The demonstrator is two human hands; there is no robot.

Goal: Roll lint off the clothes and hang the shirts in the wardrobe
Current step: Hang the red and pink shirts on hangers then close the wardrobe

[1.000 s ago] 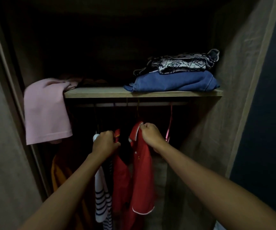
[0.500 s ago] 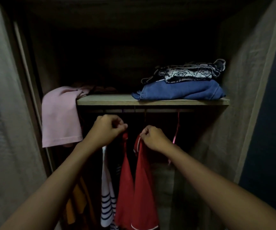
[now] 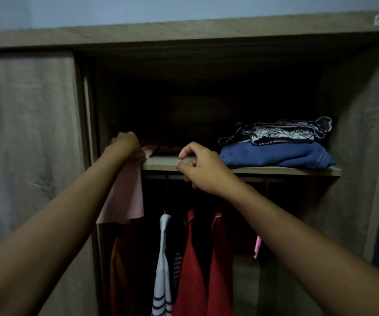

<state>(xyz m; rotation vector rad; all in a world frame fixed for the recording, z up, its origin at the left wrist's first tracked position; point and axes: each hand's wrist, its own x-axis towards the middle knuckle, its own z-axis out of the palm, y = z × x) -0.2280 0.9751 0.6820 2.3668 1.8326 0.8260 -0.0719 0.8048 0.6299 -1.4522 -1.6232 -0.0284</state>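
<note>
Gripping pink cloth (image 3: 127,197) at shelf (image 3: 275,170) edge, centre-left: left hand (image 3: 125,144), fingers closed on it; cloth drapes downward. Right hand (image 3: 201,167) before shelf front, fingers loosely curled, empty. Red shirt (image 3: 193,270) hangs lower centre, long axis vertical, collar up.
</note>
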